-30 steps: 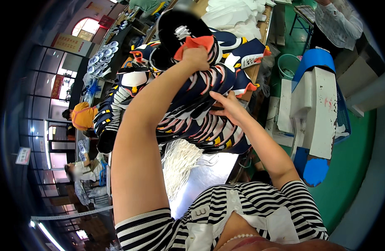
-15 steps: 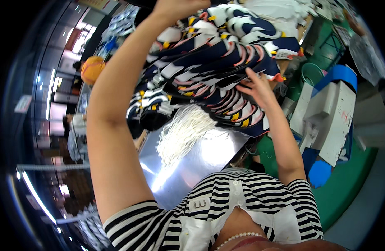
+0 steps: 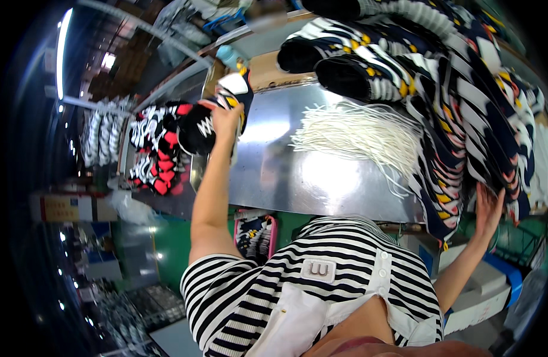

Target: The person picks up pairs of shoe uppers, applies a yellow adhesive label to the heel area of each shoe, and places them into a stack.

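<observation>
My left hand [image 3: 227, 122] is closed on a dark shoe upper [image 3: 196, 132], black inside with a white zigzag; navy and white material shows beyond the fingers. It is over the left end of the metal table, beside a pile of red, black and white uppers [image 3: 162, 163]. My right hand [image 3: 489, 208] has its fingers apart and rests against the lower end of a long nested stack of navy, white and yellow uppers [image 3: 479, 107]. Between the hands, a bundle of white laces [image 3: 357, 134] lies on the table [image 3: 262, 172].
More nested uppers [image 3: 351, 77] lie at the back right, black openings facing left. A cardboard strip [image 3: 283, 71] and a light-blue item [image 3: 227, 55] are along the back edge. A pink-rimmed container [image 3: 272, 238] with uppers sits below the table's front. White-grey equipment [image 3: 476, 297] stands low right.
The view has swung left. My left hand has gone from the far side of the stack to the table's left end, holding an upper. My right hand stays by the stack.
</observation>
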### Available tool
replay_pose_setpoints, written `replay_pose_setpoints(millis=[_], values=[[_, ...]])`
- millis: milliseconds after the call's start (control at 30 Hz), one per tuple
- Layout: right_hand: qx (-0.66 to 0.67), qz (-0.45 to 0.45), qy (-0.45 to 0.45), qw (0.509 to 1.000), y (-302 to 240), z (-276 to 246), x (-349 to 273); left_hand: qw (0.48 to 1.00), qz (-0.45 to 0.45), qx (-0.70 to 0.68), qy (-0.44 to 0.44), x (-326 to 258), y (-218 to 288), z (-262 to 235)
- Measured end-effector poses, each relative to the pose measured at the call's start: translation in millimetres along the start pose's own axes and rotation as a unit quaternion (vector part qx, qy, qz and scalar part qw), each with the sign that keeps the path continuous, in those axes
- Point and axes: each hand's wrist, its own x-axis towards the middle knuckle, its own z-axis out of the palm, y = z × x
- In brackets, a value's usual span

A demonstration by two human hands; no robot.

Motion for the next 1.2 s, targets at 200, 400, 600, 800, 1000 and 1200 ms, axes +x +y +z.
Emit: replay_pose_setpoints(millis=[200, 400, 600, 800, 1000, 1200], values=[[-0.021, -0.027, 0.095, 0.995, -23, -3, -9, 0.963, -0.036, -0.237, 0.121, 37, -167, 136], [-0.123, -0.057, 0.109, 0.985, -9, 58, -7, 0.741, -0.198, -0.518, -0.379, 99, -234, 109], [-0.072, -0.085, 0.123, 0.986, -9, 41, -19, 0.839, -0.226, -0.393, -0.300, 94, -173, 110], [-0.046, -0.100, 0.110, 0.988, 0, 55, -22, 0.891, 0.217, 0.274, -0.290, 114, -159, 64], [-0.024, -0.132, 0.155, 0.979, 0, 56, -20, 0.806, 0.492, -0.044, -0.326, -46, 259, 67], [0.019, -0.149, 0.148, 0.978, 1, 64, -19, 0.559, 0.786, 0.035, -0.263, -174, 489, 140]])
